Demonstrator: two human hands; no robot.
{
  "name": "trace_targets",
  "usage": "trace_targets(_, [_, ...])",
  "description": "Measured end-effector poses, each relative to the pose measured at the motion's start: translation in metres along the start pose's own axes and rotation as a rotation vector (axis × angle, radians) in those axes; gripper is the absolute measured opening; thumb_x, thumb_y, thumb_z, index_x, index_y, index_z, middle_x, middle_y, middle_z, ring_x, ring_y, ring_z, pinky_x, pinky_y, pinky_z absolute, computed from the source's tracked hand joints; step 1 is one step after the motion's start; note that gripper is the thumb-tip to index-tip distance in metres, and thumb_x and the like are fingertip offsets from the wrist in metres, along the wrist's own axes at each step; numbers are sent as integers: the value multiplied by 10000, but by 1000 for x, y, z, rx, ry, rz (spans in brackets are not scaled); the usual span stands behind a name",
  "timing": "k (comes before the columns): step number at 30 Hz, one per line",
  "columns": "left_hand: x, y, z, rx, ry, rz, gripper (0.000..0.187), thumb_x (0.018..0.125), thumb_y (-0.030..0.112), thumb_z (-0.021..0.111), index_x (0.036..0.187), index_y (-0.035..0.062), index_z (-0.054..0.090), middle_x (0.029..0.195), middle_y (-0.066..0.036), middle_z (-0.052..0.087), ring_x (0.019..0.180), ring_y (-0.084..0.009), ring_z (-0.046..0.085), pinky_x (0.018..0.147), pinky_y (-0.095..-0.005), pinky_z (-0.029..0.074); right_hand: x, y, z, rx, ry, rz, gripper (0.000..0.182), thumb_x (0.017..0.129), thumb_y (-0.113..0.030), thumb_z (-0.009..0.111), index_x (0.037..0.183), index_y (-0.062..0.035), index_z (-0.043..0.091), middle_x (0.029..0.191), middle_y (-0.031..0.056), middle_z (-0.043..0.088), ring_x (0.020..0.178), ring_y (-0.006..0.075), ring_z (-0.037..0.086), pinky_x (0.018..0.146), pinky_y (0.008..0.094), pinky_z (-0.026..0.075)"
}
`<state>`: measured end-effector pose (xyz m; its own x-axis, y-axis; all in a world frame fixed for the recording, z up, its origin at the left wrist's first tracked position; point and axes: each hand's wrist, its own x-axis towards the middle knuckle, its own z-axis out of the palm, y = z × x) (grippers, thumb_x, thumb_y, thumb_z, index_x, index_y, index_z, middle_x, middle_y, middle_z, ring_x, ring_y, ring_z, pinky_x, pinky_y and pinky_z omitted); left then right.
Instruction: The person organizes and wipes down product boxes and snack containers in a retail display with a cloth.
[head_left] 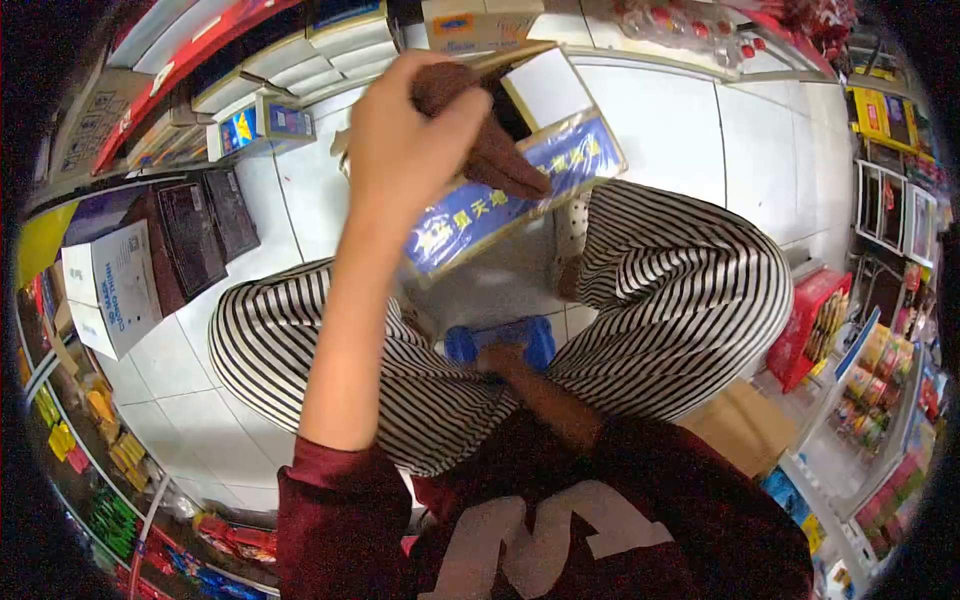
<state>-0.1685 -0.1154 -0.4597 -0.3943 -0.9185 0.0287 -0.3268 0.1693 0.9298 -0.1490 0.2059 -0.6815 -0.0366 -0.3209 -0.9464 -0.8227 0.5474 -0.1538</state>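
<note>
My left hand [410, 135] is closed on a dark brown cloth [490, 150], bunched at the fingers with one end hanging down. The cloth lies in front of an open carton [575, 155], which has a blue printed side with yellow characters and shiny clear wrapping. A white panel and a dark gap show at the carton's top. Lower down, between my knees, my right hand [503, 358] is closed around the middle of a blue object [539, 343]. Blue parts stick out on both sides of that hand; shade hides its fingertips and the object's exact kind.
Stocked shelves curve around both sides. On the left stand a white carton [112, 290] and dark boxes [205, 225]. A red crate [808, 325] and a cardboard piece [740, 430] are on the right. My striped-trouser knees [690, 300] flank the work over white floor tiles [660, 120].
</note>
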Motion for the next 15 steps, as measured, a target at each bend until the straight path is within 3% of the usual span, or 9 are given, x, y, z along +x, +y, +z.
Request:
trace_targets(3, [32,-13,-11,-6,70,-97,279,651,205,619,868,31,598,752,-120,628,710,-208,611,664,-303,466,-5,1,-13,9,-29,-9,537,788,-420,430,1210,-88,432,1268,140,387,1163,302,383,959,428,298])
trace_targets(9, [48,-27,-5,71,189,95,271,654,216,629,853,37,589,750,-130,624,718,-223,613,677,-310,467,22,3,-35,-50,-1,-53,502,784,-390,436,1180,-82,456,1235,147,414,1135,306,407,938,429,317])
trace_targets(15, [42,-27,11,304,-56,-50,319,667,284,603,872,39,602,804,-187,618,783,-328,596,717,-377,468,22,2,-35,-73,12,-71,467,779,-359,442,1149,-77,479,1203,154,440,1107,311,431,917,431,337])
